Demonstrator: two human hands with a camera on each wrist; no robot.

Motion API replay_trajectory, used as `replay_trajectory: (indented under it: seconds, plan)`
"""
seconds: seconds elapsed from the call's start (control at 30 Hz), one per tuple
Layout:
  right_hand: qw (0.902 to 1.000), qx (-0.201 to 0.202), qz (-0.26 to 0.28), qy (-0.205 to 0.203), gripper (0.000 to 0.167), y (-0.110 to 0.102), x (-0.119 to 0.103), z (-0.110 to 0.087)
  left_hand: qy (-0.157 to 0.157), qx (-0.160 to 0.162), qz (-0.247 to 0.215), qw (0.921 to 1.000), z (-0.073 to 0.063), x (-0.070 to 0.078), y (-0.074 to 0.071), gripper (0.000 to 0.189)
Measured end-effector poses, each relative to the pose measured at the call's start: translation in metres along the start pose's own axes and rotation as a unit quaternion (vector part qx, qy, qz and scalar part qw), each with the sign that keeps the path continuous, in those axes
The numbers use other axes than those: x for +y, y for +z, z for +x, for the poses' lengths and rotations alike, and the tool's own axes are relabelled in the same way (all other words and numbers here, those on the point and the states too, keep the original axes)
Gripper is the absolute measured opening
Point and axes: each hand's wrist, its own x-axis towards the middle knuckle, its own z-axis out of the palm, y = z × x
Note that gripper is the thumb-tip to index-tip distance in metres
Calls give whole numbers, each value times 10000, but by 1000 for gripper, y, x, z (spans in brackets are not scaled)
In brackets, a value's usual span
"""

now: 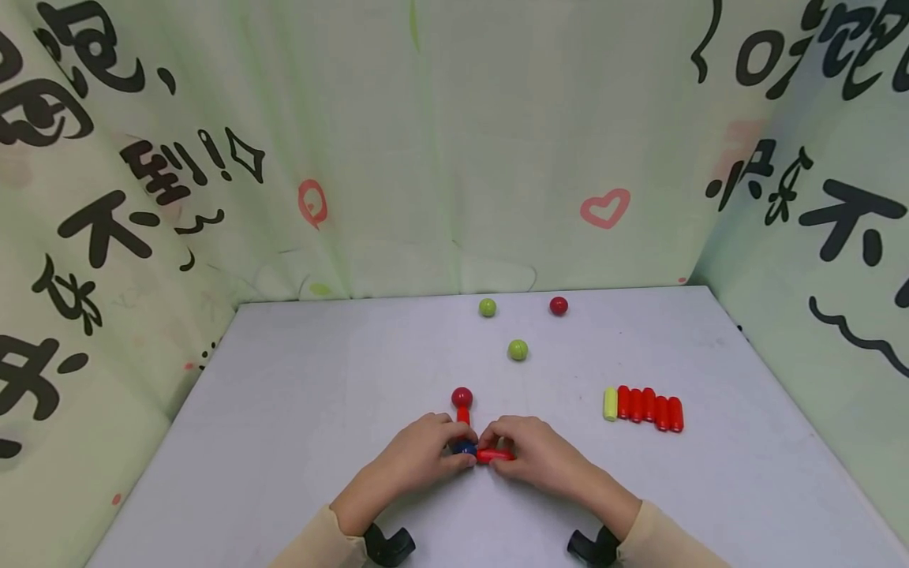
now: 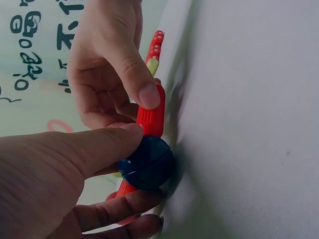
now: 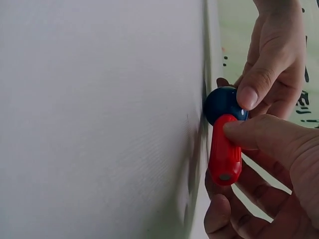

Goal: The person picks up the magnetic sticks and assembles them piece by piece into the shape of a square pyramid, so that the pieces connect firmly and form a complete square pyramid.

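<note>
My left hand grips a glossy blue ball between thumb and fingers, low over the table. With thumb and fingers, my right hand pinches a red rod, whose inner end meets the ball's right side. A small grey disc shows on the rod's outer end in the right wrist view. Beyond the blue ball, a second red rod points away from me, partly covered by the left fingers. A red ball sits at its far end.
To the right, a yellow-green rod and several red rods lie side by side. Farther back are two green balls, one nearer and another farther, and a red ball. Printed curtains enclose the white table.
</note>
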Motion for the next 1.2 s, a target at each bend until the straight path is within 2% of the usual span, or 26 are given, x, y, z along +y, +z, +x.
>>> replay_trajectory:
  seconds: [0.2, 0.3, 0.47, 0.7, 0.8, 0.9, 0.97, 1.1, 1.2]
  plan:
    - [10000, -37, 93, 6, 17, -1, 5, 1, -10, -13, -19, 10000, 1, 0, 0, 25]
    - [9998, 106, 95, 150, 11, -4, 8, 2, -37, -43, -48, 10000, 1, 0, 0, 26]
    - [9952, 781, -149, 578, 14, -16, 17, 11, -96, -85, -72, 9999, 3, 0, 1, 27]
    - [9801, 1539, -558, 1123, 26, -31, 36, 29, -172, -112, -35, 9998, 5, -2, 2, 27]
    - [9761, 1571, -708, 1322, 41, -34, 44, 35, -188, -104, -19, 9998, 5, -3, 2, 26]
    - [9743, 1435, -856, 1513, 59, -37, 51, 40, -160, -92, -2, 9998, 4, -4, 1, 25]
    - [9738, 1369, -915, 1566, 65, -38, 55, 43, -130, -44, 21, 9999, 4, -4, 1, 24]
    - [9744, 1537, -703, 1483, 59, -41, 60, 51, -96, 98, 88, 9999, 3, -5, 2, 22]
    - [9733, 1700, -535, 1449, 47, -42, 62, 54, -119, 158, 103, 9998, 3, -5, 2, 23]
